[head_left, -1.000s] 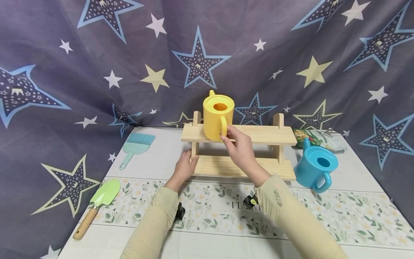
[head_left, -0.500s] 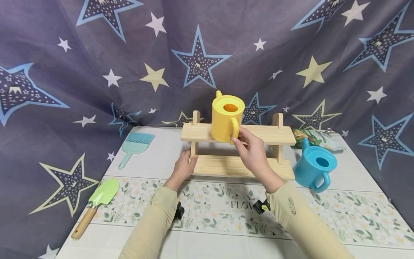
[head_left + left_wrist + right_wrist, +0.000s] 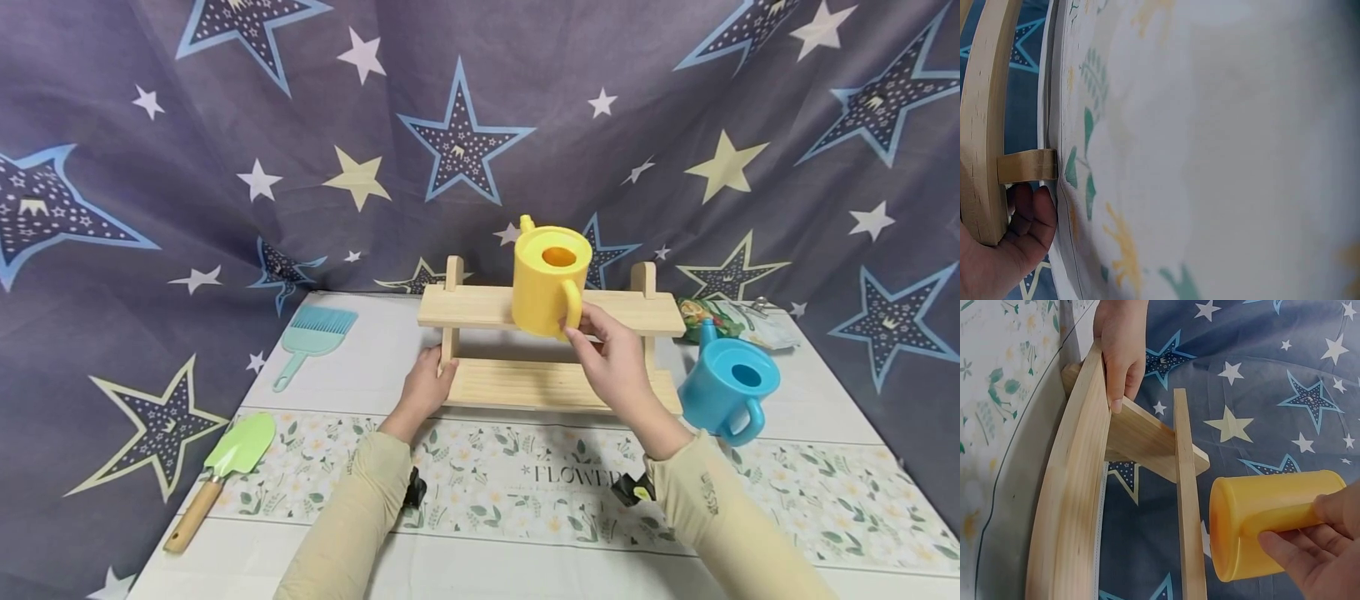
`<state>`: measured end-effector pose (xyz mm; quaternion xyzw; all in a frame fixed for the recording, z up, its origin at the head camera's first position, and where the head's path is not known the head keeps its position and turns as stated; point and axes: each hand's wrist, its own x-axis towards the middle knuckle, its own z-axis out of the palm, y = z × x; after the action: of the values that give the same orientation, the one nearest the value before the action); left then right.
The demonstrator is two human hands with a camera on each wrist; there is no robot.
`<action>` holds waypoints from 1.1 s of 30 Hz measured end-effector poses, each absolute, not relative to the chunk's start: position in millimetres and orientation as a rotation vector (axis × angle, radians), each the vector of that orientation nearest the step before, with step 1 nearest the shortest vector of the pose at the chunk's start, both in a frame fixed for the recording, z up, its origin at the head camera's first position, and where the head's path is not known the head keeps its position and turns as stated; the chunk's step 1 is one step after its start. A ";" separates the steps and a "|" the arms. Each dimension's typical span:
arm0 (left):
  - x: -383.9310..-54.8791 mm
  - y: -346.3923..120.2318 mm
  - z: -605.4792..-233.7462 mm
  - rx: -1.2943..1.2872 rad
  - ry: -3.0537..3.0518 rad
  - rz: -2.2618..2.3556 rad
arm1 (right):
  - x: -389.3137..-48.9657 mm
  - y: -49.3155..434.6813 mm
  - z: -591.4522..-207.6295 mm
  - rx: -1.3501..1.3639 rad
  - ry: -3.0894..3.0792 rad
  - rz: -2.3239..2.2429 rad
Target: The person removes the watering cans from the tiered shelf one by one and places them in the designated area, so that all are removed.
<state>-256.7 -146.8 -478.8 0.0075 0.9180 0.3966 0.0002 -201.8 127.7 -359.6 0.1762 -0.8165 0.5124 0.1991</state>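
Note:
My right hand (image 3: pixel 613 358) pinches the handle of a yellow watering can (image 3: pixel 546 287) between thumb and fingers. The can is upright, its spout pointing to the back, over the upper board (image 3: pixel 465 307) of a two-tier wooden plant stand. In the right wrist view a narrow gap shows between the can's base (image 3: pixel 1222 531) and the upper board (image 3: pixel 1186 506). My left hand (image 3: pixel 426 385) grips the left end of the stand's lower board (image 3: pixel 517 385). Its fingers (image 3: pixel 1040 219) curl beneath that board in the left wrist view, beside a small wooden foot (image 3: pixel 1029 165).
A blue watering can (image 3: pixel 723 387) stands right of the stand, with food-patterned packets (image 3: pixel 765 325) behind it. At left lie a teal brush with dustpan (image 3: pixel 318 333) and a green hand trowel (image 3: pixel 240 446). A star-patterned curtain (image 3: pixel 300 125) hangs behind the table.
My right hand has moved the yellow watering can to the right along the upper board, from near its left end to about the middle. My left hand has stayed on the stand.

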 end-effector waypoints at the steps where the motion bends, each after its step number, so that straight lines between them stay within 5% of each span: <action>1: -256.5 -146.7 -478.7 0.022 2.883 1.247 | -201.1 129.5 -359.8 0.493 -2.279 1.437; 33: -256.8 -147.4 -478.3 0.017 2.863 1.261 | -175.3 172.9 -357.3 0.438 -2.242 1.356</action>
<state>-256.8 -147.4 -478.3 0.0053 0.9151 0.4030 0.0064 -175.3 172.9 -357.3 0.1601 -0.8192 0.4954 0.2403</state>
